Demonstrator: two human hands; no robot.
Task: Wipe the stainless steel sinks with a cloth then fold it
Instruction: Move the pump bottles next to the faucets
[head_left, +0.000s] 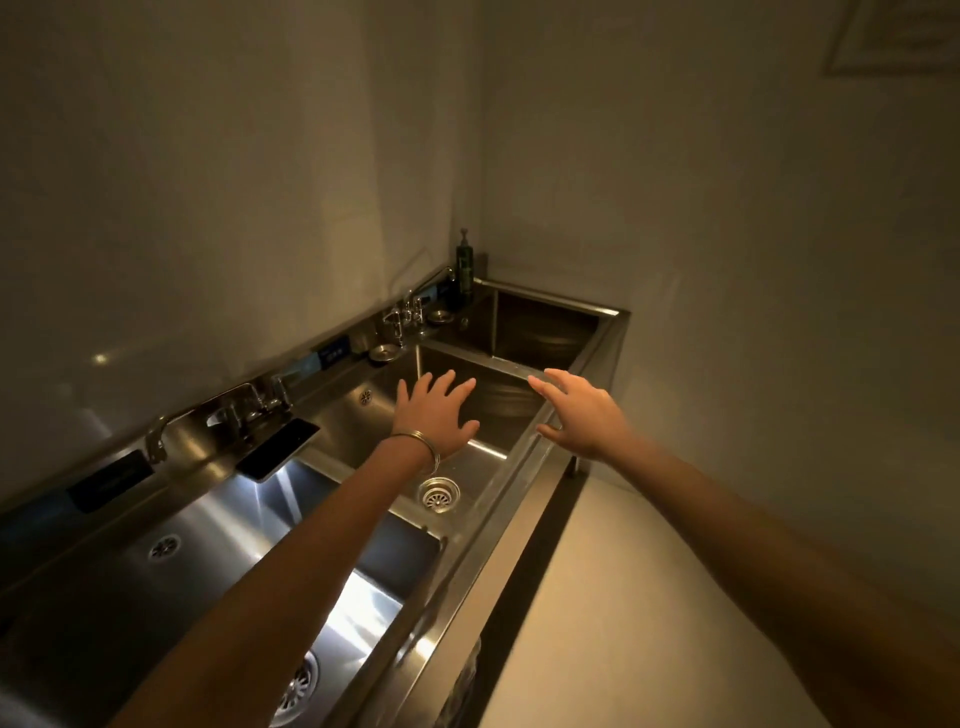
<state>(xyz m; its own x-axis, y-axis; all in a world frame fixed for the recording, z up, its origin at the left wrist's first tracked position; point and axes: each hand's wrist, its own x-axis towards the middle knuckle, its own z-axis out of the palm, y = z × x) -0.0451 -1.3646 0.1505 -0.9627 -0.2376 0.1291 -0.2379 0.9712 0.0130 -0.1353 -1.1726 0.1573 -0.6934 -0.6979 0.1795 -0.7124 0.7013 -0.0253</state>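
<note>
A long stainless steel unit holds three sinks in a row: a near sink (218, 525), a middle sink (483, 462) with a round drain (439, 494), and a far sink (540, 327) in the corner. My left hand (434, 415), with a bangle on the wrist, is stretched out above the middle sink with fingers spread and holds nothing. Over the front rim of the middle sink my right hand (584, 413) reaches forward, fingers straight, also holding nothing. No cloth is in view.
Faucets (239, 410) and taps (402, 314) line the back ledge, with a dark pump bottle (464, 270) in the corner. A dark rectangular tray (278, 449) lies between the near and middle sinks. Walls close in behind and to the right; pale floor (623, 597) lies to the right of the unit.
</note>
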